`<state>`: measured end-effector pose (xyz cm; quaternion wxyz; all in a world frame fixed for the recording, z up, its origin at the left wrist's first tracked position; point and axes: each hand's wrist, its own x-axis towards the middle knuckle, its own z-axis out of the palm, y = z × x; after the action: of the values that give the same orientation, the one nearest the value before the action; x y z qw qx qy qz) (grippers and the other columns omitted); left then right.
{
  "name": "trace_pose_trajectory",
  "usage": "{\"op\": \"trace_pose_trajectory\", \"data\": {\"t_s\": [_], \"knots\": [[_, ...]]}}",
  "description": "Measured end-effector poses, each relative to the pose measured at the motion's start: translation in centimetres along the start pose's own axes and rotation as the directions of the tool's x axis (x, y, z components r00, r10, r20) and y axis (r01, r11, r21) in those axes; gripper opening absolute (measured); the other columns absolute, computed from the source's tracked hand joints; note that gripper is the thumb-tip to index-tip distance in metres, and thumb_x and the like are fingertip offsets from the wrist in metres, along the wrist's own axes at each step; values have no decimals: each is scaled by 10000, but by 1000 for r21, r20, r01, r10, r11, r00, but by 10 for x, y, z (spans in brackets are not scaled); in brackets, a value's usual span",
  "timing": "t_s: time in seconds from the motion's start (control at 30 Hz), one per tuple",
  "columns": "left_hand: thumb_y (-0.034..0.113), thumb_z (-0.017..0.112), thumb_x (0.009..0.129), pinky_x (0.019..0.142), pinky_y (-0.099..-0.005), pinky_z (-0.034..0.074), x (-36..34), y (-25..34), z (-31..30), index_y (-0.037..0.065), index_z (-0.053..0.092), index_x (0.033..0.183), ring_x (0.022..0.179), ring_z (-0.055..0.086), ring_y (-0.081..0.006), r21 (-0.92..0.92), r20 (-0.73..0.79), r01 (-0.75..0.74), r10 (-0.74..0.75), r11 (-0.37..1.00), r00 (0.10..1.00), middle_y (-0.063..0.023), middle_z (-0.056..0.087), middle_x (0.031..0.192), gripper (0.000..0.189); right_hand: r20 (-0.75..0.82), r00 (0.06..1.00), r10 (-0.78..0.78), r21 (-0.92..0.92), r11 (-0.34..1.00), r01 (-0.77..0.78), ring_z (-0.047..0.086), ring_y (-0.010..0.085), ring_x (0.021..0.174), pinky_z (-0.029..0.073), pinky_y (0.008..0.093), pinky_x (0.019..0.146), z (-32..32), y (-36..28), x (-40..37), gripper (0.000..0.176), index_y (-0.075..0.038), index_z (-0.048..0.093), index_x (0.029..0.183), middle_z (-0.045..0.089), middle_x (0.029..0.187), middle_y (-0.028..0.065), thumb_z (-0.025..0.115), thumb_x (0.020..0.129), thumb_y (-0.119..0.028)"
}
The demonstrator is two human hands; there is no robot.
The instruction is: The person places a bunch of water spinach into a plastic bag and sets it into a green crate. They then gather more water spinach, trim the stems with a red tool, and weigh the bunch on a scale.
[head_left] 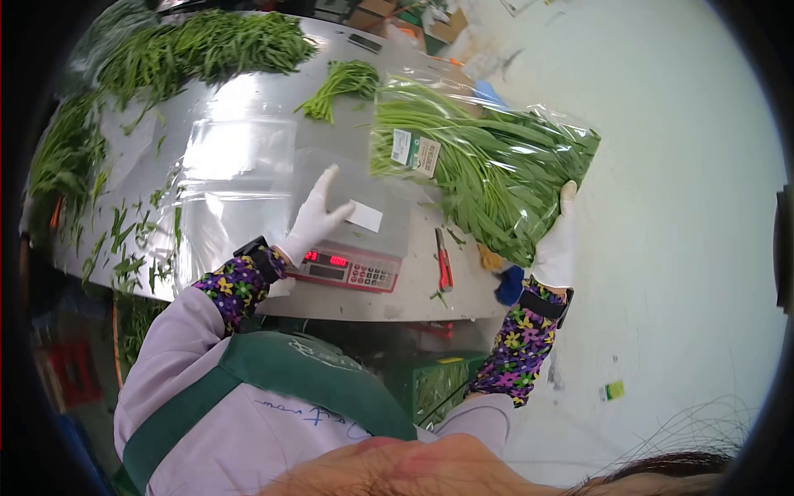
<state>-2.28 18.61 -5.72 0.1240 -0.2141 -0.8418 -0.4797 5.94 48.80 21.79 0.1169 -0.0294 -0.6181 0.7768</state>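
My right hand [558, 244], in a white glove, holds the lower right end of a clear bag of leafy greens [504, 157], which carries labels near its left end. My left hand [317, 213], gloved too, is over the scale [351, 264] with its fingers apart and nothing in them. Beside its fingertips a white slip [365, 217] lies on the scale's plate. Red digits glow on the scale's display. Just left of the scale, clear plastic bags [236, 157] lie flat on the metal table.
Loose greens [215, 45] are heaped along the table's far and left edges, with a small bunch [343, 85] near the bag. Red-handled scissors [444, 260] lie right of the scale. A phone [364, 43] is at the far edge. A green crate [442, 388] stands below the table.
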Motion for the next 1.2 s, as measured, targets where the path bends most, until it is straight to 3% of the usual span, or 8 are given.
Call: {"op": "trace_pose_trajectory", "data": {"t_s": [0.07,0.1,0.17,0.2,0.63,1.0,1.1,1.2], "knots": [[367,614,919,1121,-388,298,18,0,3,93,244,1494,1385,330,-283,-757,83,213,-233,617,969,-158,314,1510,737,-73,996,46,73,996,-40,590,268,1100,497,419,936,5,-6,-37,580,1,460,1338,580,1260,146,458,987,-460],[367,614,919,1121,-388,298,25,4,4,93,244,1494,1385,330,-283,-760,110,222,-215,611,970,-158,314,1510,737,-109,989,98,153,985,-81,572,290,1148,474,435,984,5,-8,-53,575,-9,450,1354,556,1302,162,427,997,-459],[372,594,944,1116,-376,312,36,24,-2,107,174,1517,1375,334,-209,-940,323,330,85,-86,943,-121,289,1523,758,-179,980,92,149,987,-66,565,296,1162,470,440,993,-22,7,-79,594,-7,447,1357,544,1321,163,437,989,-473],[364,616,933,1085,-367,358,28,55,-25,88,243,1492,1325,403,-190,-888,441,448,87,-105,893,-117,366,1474,727,-205,976,72,87,995,-55,566,296,1160,470,441,993,-39,20,-93,603,-7,447,1357,543,1322,162,446,984,-481],[250,659,912,894,-291,496,-9,93,19,38,415,1374,1054,577,-138,-736,650,657,-97,165,753,-81,583,1207,564,-552,827,105,27,994,-108,602,224,1078,486,367,941,-66,48,-190,508,10,487,1319,587,1253,127,414,1006,-384],[161,618,930,795,-267,530,-40,164,97,-23,536,1232,919,643,-137,-322,718,802,-422,503,553,-89,645,1091,363,-412,620,668,721,654,-226,588,207,1114,455,340,979,-180,197,-297,546,9,478,1339,578,1287,111,406,1013,-423],[160,628,923,784,-259,523,-54,190,116,-27,554,1207,900,633,-132,-271,748,810,-416,520,517,-86,645,1071,348,-472,649,597,712,692,-119,551,196,1158,428,325,990,-191,223,-345,493,-12,509,1312,557,1313,101,422,1014,-396],[150,627,918,781,-264,513,-64,204,136,-41,544,1222,910,625,-136,-264,758,796,-393,545,521,-96,635,1073,368,-719,454,526,532,837,-126,515,228,1199,394,372,1012,-197,218,-385,502,-25,431,1369,527,1337,126,418,1012,-377]]}}
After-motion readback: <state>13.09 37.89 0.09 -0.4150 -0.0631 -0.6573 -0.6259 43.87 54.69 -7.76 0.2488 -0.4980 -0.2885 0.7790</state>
